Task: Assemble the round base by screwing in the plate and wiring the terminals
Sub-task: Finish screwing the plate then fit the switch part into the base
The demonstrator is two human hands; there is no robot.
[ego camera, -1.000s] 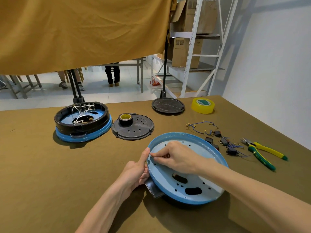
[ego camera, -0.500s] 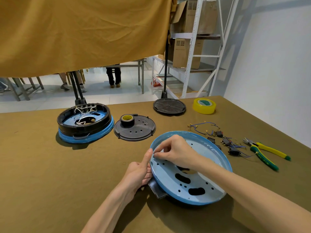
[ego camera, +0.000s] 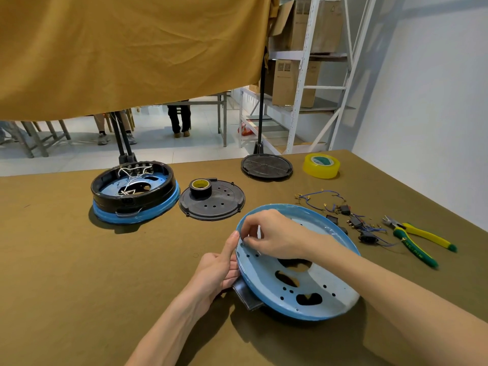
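A round blue plate [ego camera: 317, 294] with several holes and cut-outs sits tilted on a black part [ego camera: 247, 295] in front of me. My left hand [ego camera: 217, 270] grips the plate's left rim, thumb up along the edge. My right hand [ego camera: 274, 237] reaches inside the plate and pinches something small near the left rim; what it pinches is hidden by the fingers. A pile of blue wires with terminals and small black parts [ego camera: 346, 215] lies just right of the plate.
At the back left stands a wired black-and-blue round base [ego camera: 134, 191]. A black disc [ego camera: 215, 204] carries a black tape roll [ego camera: 200, 187]. Further back are another black disc [ego camera: 266, 167] and a yellow tape roll [ego camera: 321, 165]. Green-yellow pliers [ego camera: 417, 240] lie right.
The plate has tipped up more on its far side. My right hand has moved left and up toward the left rim, its fingers now pinching there. The left hand keeps its hold.
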